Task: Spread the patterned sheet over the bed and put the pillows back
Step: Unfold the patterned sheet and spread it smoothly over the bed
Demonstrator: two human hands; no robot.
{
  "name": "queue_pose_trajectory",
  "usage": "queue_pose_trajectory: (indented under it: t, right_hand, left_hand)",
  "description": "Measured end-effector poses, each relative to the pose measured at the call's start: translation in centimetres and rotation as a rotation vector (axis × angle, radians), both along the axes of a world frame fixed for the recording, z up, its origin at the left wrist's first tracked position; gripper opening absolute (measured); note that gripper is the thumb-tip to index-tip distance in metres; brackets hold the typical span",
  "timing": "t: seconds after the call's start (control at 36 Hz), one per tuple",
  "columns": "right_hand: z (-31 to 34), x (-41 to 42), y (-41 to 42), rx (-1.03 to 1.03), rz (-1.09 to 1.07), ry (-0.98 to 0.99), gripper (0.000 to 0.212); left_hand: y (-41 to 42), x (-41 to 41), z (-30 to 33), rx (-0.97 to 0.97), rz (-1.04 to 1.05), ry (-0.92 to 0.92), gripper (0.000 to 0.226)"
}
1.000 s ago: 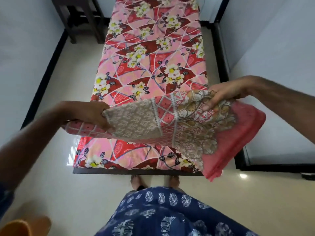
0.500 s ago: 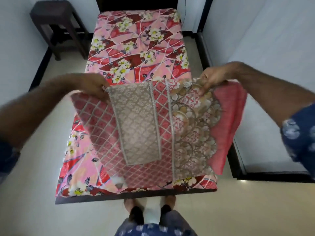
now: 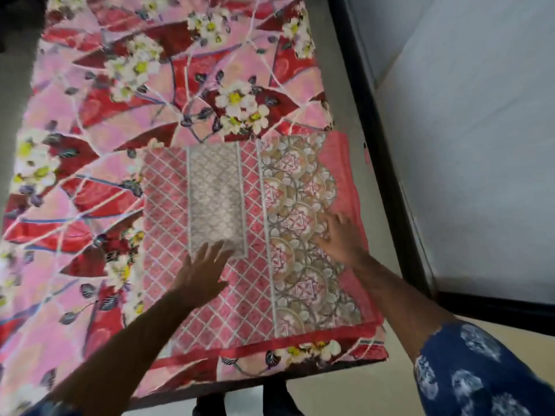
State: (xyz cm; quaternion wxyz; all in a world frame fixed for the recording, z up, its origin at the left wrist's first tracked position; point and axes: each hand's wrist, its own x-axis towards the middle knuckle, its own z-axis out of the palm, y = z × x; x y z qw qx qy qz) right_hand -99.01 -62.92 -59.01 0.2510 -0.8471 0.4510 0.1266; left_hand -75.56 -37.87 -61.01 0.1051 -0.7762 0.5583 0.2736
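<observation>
The folded patterned sheet (image 3: pixel 249 205), pink lattice with a beige panel and a scalloped gold border, lies flat on the near right part of the bed (image 3: pixel 120 130), which is covered in a pink and red floral cloth. My left hand (image 3: pixel 201 271) rests palm down with fingers spread on the sheet's lattice part, just below the beige panel. My right hand (image 3: pixel 338 232) lies flat with fingers spread on the scalloped border near the sheet's right edge. Neither hand grips the fabric. No pillows are in view.
A black skirting line (image 3: pixel 378 145) and a white wall (image 3: pixel 480 145) run close along the bed's right side. The pale floor (image 3: pixel 345 394) shows at the bed's foot, where my feet stand. A dark shape sits at the top left corner.
The sheet was held up in the air by both hands; now it lies on the bed. Both hands have let go and rest flat on it. The view has tilted closer to the bed.
</observation>
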Motion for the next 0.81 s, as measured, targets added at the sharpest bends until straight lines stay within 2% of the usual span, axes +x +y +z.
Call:
queue_pose_trajectory:
  t: [0.08, 0.14, 0.25, 0.33, 0.39, 0.44, 0.61, 0.81]
  right_hand:
    - [-2.7, -1.2, -0.4, -0.093, -0.104, -0.057, 0.076]
    - [-3.6, -1.2, -0.8, -0.118, -0.248, -0.083, 0.088]
    - [-4.6, -2.0, -1.9, -0.046, -0.51, -0.129, 0.106]
    - [-4.8, -3.4, -2.6, 0.057, -0.714, -0.282, 0.093]
    - [-4.6, -4.2, -2.9, 0.138, -0.747, -0.431, 0.076]
    - [-4.5, -4.8, -3.2, 0.114, -0.732, -0.474, 0.064]
    - [-4.1, -5.2, -3.7, 0.026, -0.76, -0.544, 0.053]
    - [-3.9, -4.5, -4.1, 0.105, -0.815, -0.635, 0.059]
  left_hand:
    - [0.7, -2.0, -3.5, 0.002, 0.04, -0.035, 0.111]
    - [1.2, -3.1, -4.8, -0.041, 0.048, -0.09, 0.116]
    - [1.7, -3.1, -5.2, -0.095, 0.006, -0.118, 0.12]
    - [0.8, -2.9, -4.2, -0.054, -0.042, -0.132, 0.118]
    - [0.0, -3.0, -3.8, 0.003, -0.069, -0.144, 0.118]
    - [-0.5, -3.1, -3.8, 0.035, -0.089, -0.161, 0.118]
    - [-0.8, -3.5, -4.0, 0.045, -0.092, -0.169, 0.122]
    - [-0.8, -3.6, -3.9, 0.031, -0.074, -0.148, 0.123]
